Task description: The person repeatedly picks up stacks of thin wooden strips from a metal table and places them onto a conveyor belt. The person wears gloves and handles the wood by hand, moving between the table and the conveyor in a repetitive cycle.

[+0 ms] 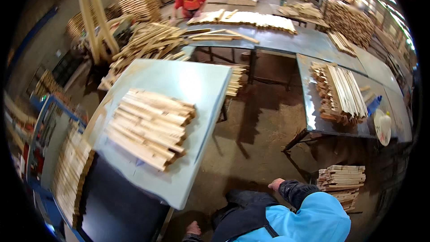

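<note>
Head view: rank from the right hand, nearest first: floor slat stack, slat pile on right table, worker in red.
1. Floor slat stack, just right of the right hand.
2. Slat pile on right table, beyond it.
3. Worker in red, far end of the room.

floor [264, 130]: brown, dusty | desk [197, 85]: pale blue top, left | metal desks [313, 45]: grey, along back and right | wall [40, 40]: grey, left | light: bright glare on desk tops, daylight upper right

A low stack of pale, rough-cut short wooden slats [341, 183] sits on the floor at four o'clock, layers slightly uneven.
</note>
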A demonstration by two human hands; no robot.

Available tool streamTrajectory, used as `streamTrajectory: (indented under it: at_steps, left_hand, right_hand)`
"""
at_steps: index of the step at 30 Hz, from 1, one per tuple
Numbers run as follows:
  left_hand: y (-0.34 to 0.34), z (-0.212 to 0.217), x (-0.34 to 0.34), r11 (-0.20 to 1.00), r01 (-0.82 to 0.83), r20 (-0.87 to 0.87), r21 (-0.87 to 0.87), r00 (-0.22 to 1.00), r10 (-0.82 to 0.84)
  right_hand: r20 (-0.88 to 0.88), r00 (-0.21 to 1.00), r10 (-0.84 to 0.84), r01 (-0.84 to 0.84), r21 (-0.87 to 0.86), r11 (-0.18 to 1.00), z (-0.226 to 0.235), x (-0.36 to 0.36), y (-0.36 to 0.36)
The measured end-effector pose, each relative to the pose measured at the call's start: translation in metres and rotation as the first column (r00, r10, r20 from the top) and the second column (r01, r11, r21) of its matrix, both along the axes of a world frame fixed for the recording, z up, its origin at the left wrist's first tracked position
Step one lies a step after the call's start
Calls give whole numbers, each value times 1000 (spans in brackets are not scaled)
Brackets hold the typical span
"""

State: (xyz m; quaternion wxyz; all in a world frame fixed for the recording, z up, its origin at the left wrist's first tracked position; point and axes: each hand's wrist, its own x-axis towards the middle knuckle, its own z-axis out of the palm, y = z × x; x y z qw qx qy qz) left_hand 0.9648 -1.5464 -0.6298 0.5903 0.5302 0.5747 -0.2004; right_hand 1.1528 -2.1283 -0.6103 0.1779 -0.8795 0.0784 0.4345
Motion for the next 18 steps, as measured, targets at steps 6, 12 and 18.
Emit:
streamTrajectory:
  at_steps: [6, 12, 18]
  left_hand:
    - [-124, -23, 76, 901, 408, -155, 145, 909, -387]
    - [-162, 8, 208, 846, 450, -104, 286, 892, -440]
    - [-184, -10, 364, 801, 536, 37, 268, 825, -564]
  right_hand:
    - [-114, 927, -357, 363, 45, 931, 6, 8, -85]
    - [51, 907, -417, 398, 220, 891, 26, 49, -144]
    - [187, 912, -366, 290, 337, 896, 68, 106, -150]
